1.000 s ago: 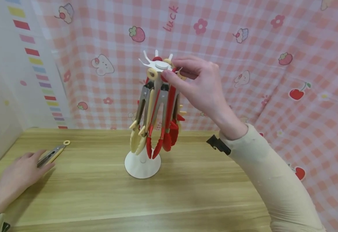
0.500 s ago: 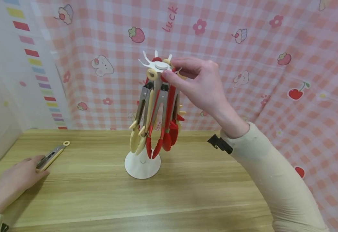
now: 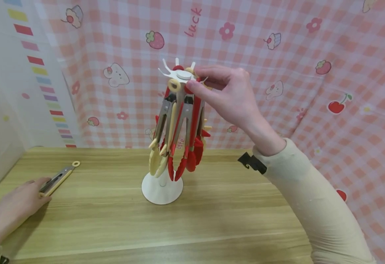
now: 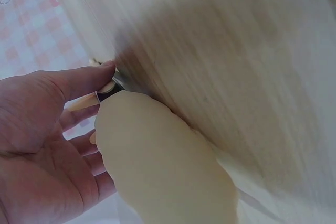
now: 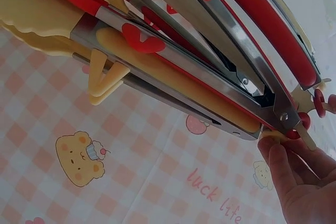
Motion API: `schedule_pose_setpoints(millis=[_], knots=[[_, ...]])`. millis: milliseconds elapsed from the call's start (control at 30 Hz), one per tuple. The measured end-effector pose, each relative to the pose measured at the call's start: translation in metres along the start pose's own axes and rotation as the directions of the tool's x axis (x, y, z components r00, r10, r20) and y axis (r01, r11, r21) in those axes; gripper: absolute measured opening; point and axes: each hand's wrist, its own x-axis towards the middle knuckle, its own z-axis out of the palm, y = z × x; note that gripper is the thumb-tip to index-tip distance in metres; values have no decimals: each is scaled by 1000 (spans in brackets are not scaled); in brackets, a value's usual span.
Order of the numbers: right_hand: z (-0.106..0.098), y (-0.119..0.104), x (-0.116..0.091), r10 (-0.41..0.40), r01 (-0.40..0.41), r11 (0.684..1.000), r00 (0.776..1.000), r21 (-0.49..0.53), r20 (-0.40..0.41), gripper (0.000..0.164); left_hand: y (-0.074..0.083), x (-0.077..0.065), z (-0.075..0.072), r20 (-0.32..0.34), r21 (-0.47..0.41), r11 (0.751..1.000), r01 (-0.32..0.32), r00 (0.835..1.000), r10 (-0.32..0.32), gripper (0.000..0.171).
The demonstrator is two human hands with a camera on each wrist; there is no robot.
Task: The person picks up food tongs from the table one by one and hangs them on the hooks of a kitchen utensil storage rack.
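Yellow-trimmed tongs [image 3: 57,182] lie on the table at the left. My left hand [image 3: 15,207] grips their tip end; in the left wrist view the thumb and fingers lie on either side, near the broad cream head [image 4: 163,156]. Centrally stands a white rack [image 3: 162,189] with red tongs [image 3: 179,146] and yellow tongs [image 3: 159,146] hanging heads down from its hooks. At its top right, my right hand [image 3: 233,93] pinches the yellow ring [image 5: 274,135] of hanging tongs [image 5: 184,87], as the right wrist view shows. The fingers partly hide the neighbouring hooks and rings.
The wooden table [image 3: 113,227] runs back to a pink checked cloth [image 3: 123,47] behind and to the right. A white wall [image 3: 0,91] stands at the left. Several bare white hooks [image 3: 166,67] rise on the rack's back left.
My left hand has slid back slightly along the lying tongs, and its thumb has drawn in. The hanging tongs have shifted very slightly to the right; my right hand stays at the rack's top.
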Motion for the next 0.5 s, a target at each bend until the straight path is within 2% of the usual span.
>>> schedule_pose_setpoints(millis=[267,500], knots=[[0,1,-1,-9,9,1000,1000,14,0,29,0,0,0,-15,-16,1000,2,1000,-2,65],[0,1,-2,-29,29,999,1000,-17,1,30,2,-4,-2,-21,-30,1000,-2,1000,1,63]])
